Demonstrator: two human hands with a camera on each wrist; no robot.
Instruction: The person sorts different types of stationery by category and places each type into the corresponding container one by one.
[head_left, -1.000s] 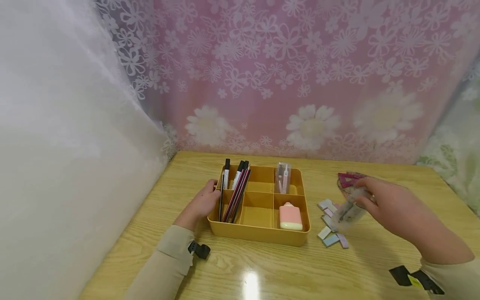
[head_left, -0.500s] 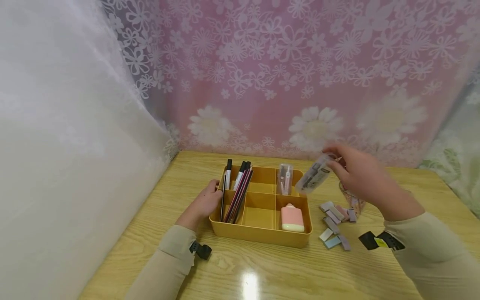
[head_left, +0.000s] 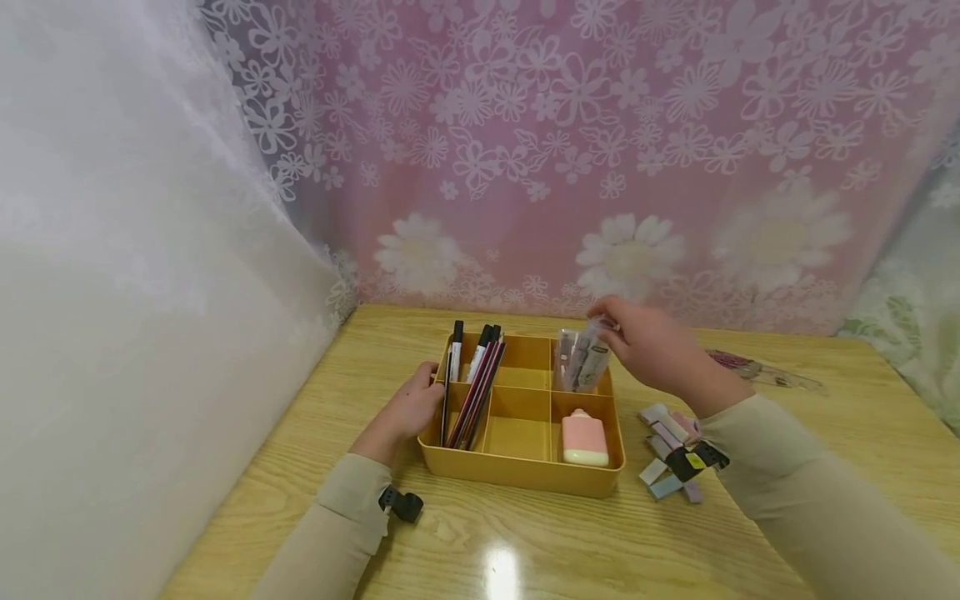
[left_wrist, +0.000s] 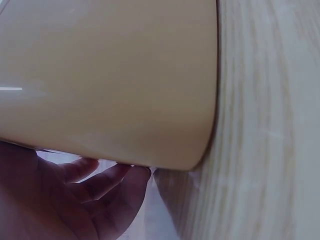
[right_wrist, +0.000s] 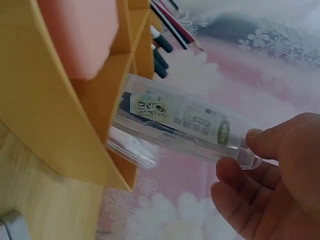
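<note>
A yellow divided organizer box (head_left: 517,477) stands on the wooden table. My left hand (head_left: 408,404) grips its left wall, fingers along the outside in the left wrist view. My right hand (head_left: 645,346) pinches the top end of a clear plastic case (right_wrist: 175,122) with a printed label and something dark inside. The case's lower end is in the back right compartment, tilted, next to another clear case (head_left: 564,343) with a compass in it. Pencils (head_left: 476,392) and black-capped markers (head_left: 457,346) lean in the left compartments. A pink bottle (head_left: 583,435) sits in the front right one.
Right of the box lies a pile of small pastel blocks (head_left: 665,485), partly behind my right wrist. A clear ruler (head_left: 787,378) and a pinkish item (head_left: 726,360) lie farther back right. A pink floral curtain (head_left: 525,183) hangs behind the table.
My right hand has carried the clear case leftward from above the pastel blocks into the back right compartment. My left hand has stayed at the box's left wall.
</note>
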